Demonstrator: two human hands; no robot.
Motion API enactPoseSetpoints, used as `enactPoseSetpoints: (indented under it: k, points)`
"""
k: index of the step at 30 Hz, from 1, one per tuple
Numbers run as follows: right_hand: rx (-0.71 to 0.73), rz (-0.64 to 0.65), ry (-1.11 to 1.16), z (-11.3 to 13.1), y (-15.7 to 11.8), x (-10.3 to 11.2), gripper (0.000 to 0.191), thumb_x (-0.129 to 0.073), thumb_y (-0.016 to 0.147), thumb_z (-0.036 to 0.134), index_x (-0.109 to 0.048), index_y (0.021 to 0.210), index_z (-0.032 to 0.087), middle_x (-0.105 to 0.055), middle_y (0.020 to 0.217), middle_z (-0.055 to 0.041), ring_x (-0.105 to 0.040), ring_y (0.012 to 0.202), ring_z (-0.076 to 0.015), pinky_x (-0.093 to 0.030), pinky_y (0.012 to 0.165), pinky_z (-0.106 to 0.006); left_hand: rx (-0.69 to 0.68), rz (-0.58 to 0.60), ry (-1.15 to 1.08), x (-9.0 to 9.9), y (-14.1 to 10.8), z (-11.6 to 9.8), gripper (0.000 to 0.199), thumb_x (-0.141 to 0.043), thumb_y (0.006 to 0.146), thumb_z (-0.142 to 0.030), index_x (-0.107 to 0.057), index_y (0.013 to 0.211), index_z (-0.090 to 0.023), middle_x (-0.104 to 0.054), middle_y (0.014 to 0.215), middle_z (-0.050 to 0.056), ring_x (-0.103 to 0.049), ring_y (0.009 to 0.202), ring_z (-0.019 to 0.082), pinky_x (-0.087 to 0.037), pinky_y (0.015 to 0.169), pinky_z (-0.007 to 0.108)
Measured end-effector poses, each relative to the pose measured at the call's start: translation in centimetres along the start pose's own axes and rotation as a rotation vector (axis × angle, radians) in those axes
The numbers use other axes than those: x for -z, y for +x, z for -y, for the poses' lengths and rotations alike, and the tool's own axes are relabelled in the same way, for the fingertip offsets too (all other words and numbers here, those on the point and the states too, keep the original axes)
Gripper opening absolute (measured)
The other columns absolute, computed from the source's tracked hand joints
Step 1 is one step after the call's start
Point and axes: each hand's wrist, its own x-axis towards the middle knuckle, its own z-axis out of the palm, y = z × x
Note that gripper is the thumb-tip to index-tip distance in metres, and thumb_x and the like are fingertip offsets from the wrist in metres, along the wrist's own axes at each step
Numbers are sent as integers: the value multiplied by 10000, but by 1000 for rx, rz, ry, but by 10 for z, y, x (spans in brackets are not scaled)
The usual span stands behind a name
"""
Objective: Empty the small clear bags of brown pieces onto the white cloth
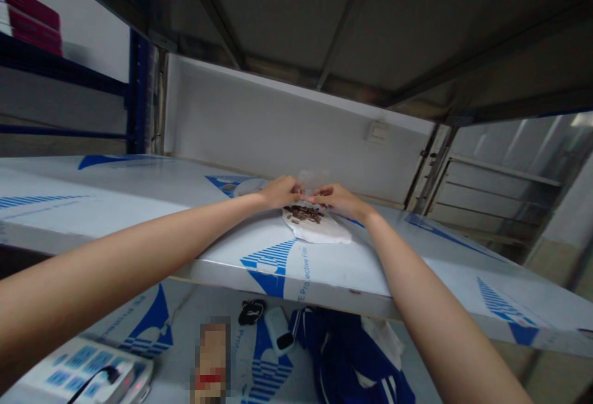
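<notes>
My left hand (283,191) and my right hand (337,199) meet over the shelf, fingers pinched close together. Between and behind them thin clear plastic, seemingly a bag (314,176), sticks up, and both hands grip it. Just below the fingers lies a heap of small dark brown pieces (304,213), too small to name. They rest on a white sheet of cloth or paper (324,231), which lies flat on the shelf. A clear, roundish plastic item (248,187) sits beside my left wrist, partly hidden.
The shelf (152,206) wears blue-printed protective film, with a metal shelf (287,15) overhead. On the level below are a power strip (88,370), a black cable bundle (251,311), a pale device (278,330), a blurred-out item (210,361) and blue clothing (338,354).
</notes>
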Motion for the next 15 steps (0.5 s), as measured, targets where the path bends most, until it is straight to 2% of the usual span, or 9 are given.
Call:
enactPoseSetpoints:
  k: [6,11,15]
  points:
    - [30,37,56,-4,4,1,302,-689,691,383,-701,818,109,-660,777,-60,-528,691,-144,-365,669,-281,-36,19,50,-4,3,-5,154,-510,837,-201,-628,882,-113,-636,786,61,-520,675,138,-346,613,238]
    - [19,18,62,-2,4,4,251,-687,688,360,-687,750,117,-592,665,-11,-448,609,-107,-320,612,-262,-83,17,-148,-4,4,-1,200,-502,833,-216,-628,939,-102,-635,786,58,-528,683,133,-377,620,232]
    - [4,-16,88,-2,3,4,248,-656,727,368,-678,806,134,-599,716,-16,-432,604,-99,-309,578,-244,0,-4,-275,-2,2,1,267,-502,850,-314,-631,891,-83,-610,729,49,-498,590,109,-375,563,215]
